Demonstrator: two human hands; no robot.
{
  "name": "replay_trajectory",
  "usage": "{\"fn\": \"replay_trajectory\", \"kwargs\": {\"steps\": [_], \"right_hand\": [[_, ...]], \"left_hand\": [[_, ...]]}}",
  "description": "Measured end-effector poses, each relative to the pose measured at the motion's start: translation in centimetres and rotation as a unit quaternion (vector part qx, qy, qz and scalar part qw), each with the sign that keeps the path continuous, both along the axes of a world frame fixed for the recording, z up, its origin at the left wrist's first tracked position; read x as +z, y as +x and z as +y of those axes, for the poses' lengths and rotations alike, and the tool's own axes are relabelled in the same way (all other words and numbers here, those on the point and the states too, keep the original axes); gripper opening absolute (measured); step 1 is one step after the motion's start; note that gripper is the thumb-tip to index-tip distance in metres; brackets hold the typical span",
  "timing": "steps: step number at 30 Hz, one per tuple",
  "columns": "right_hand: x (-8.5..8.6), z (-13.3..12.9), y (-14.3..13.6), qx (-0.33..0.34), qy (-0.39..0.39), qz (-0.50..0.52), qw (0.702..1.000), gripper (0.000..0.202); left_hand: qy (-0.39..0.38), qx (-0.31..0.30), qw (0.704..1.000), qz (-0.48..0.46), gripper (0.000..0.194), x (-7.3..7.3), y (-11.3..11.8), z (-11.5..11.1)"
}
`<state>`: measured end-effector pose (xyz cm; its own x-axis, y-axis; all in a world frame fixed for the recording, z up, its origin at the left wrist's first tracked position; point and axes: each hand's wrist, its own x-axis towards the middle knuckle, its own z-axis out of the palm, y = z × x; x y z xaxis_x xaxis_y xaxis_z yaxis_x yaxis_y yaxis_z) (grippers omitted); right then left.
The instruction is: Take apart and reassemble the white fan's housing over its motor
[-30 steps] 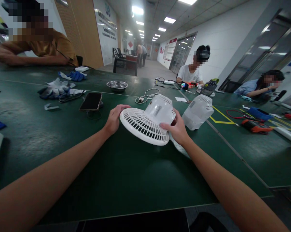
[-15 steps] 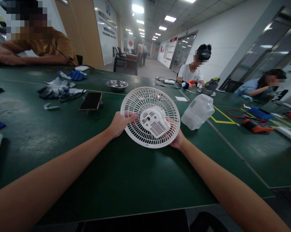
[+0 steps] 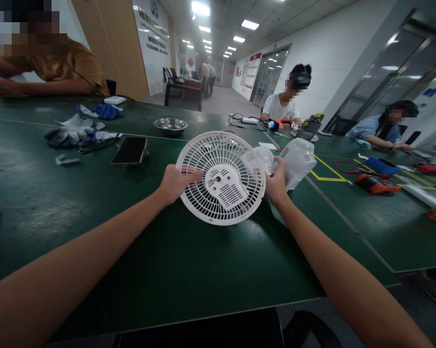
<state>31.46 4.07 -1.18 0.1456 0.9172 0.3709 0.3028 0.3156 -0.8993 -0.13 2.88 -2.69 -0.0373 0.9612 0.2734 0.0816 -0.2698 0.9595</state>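
Observation:
My left hand [image 3: 174, 182] grips the left rim of a round white fan grille [image 3: 194, 205], its thumb over the front and fingers behind the slats. The grille is tilted toward me above the table, with a vented motor housing and a short shaft at its centre. Just past the right rim, my right hand [image 3: 276, 181] is closed on a white, rounded plastic cover [image 3: 266, 157] with slots. Part of this cover is behind the grille. Right behind that hand stands a larger translucent white plastic housing [image 3: 299, 164] with a vented top.
On the green table [image 3: 160, 280] a phone [image 3: 130, 151] rests on a stand, near work gloves [image 3: 71, 135] and a metal bowl [image 3: 170, 126]. To the right are an orange multimeter [image 3: 377, 183] and a blue pouch [image 3: 383, 166]. Co-workers sit across the table.
My right hand has come out from behind the grille to its right, with the slotted cover now showing in it. My left hand keeps its hold on the rim. The view has shifted slightly right.

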Motion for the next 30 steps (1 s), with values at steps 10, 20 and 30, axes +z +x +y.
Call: {"fn": "replay_trajectory", "kwargs": {"steps": [10,20,30], "right_hand": [[0.7,0.6,2.3,-0.138,0.117,-0.379,0.908,0.048],[0.0,3.0,8.8,-0.342,0.043,-0.146,0.927,0.088],[-1.5,4.3,9.6,-0.348,-0.004,-0.129,0.928,0.089]], "left_hand": [[-0.08,0.04,0.995,-0.034,0.024,-0.7,-1.8,1.6],[-0.109,0.035,0.991,-0.076,0.026,-0.4,-1.7,1.7],[-0.115,0.035,0.99,-0.075,0.024,-0.6,-1.8,1.9]]}}
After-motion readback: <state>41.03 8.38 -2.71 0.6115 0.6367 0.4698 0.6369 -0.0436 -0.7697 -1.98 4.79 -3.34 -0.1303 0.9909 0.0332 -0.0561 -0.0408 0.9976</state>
